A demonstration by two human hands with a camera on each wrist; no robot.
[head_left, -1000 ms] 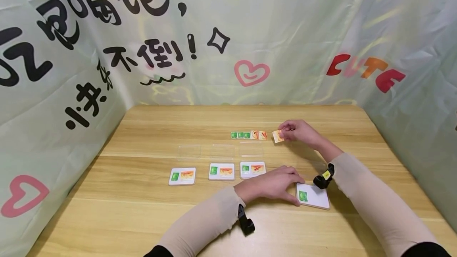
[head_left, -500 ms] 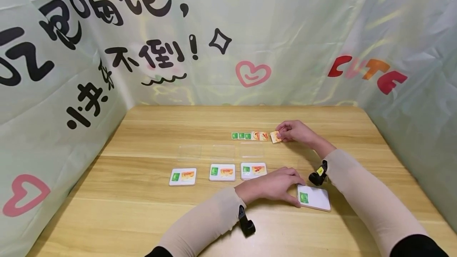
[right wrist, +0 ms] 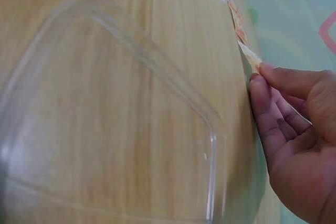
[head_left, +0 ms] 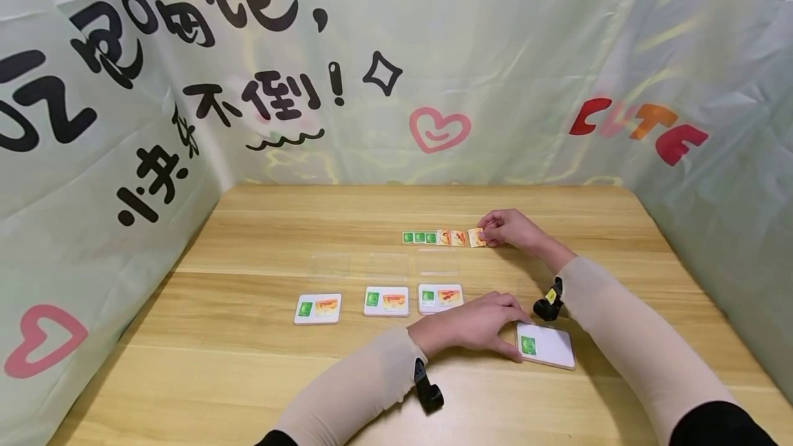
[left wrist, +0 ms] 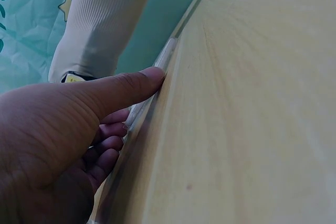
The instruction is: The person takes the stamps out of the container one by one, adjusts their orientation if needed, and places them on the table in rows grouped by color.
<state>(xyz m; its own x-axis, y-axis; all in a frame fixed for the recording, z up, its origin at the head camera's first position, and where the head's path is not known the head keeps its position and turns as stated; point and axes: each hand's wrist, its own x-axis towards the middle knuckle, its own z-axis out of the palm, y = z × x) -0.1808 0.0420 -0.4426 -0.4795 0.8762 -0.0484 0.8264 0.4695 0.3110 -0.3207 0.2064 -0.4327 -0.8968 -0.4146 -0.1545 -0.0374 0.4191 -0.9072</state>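
Note:
My right hand [head_left: 511, 229] pinches a small orange stamp-like paper [head_left: 475, 237] between thumb and fingertips, at the right end of a row of similar green and orange pieces [head_left: 430, 237]. In the right wrist view that paper [right wrist: 250, 56] looks thin and sits tilted at the thumb tip. My left hand [head_left: 477, 322] holds the left side of a flat white case [head_left: 551, 345], with the thumb at its near corner. A green stamp-like piece [head_left: 528, 345] lies on the case's left part. In the left wrist view the thumb [left wrist: 142, 82] touches the case's clear edge [left wrist: 167, 53].
Three white cases, left [head_left: 317, 309], middle [head_left: 386, 301] and right [head_left: 440, 299], each bear a green and an orange piece. Clear lids [head_left: 388, 265] lie behind them. Another clear lid [right wrist: 210, 177] shows large in the right wrist view. Printed cloth [head_left: 495, 67] surrounds the wooden table.
My right hand has shifted slightly left with the orange paper, closer to the row, and the paper has turned straighter. The left hand stays on the case.

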